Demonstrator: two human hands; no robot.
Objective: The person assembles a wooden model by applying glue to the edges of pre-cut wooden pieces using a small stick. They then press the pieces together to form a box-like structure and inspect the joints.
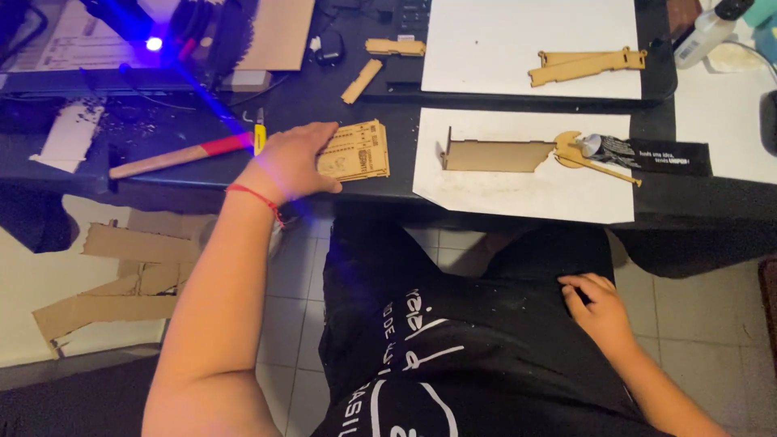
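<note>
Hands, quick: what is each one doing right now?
Left hand: open, flat on the wooden sheet, holding nothing.
Right hand: fingers curled, resting on the lap, holding nothing.

Tan engraved wooden sheet (pixel 356 151) at ten o'clock, red-and-pale hammer handle (pixel 182 156) at nine, white paper (pixel 526 190) at one, blue light (pixel 154 44) at eleven.

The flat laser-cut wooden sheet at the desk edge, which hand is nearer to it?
Left. The left hand rests on the flat laser-cut wooden sheet; the right hand lies in the lap, well away.
</note>
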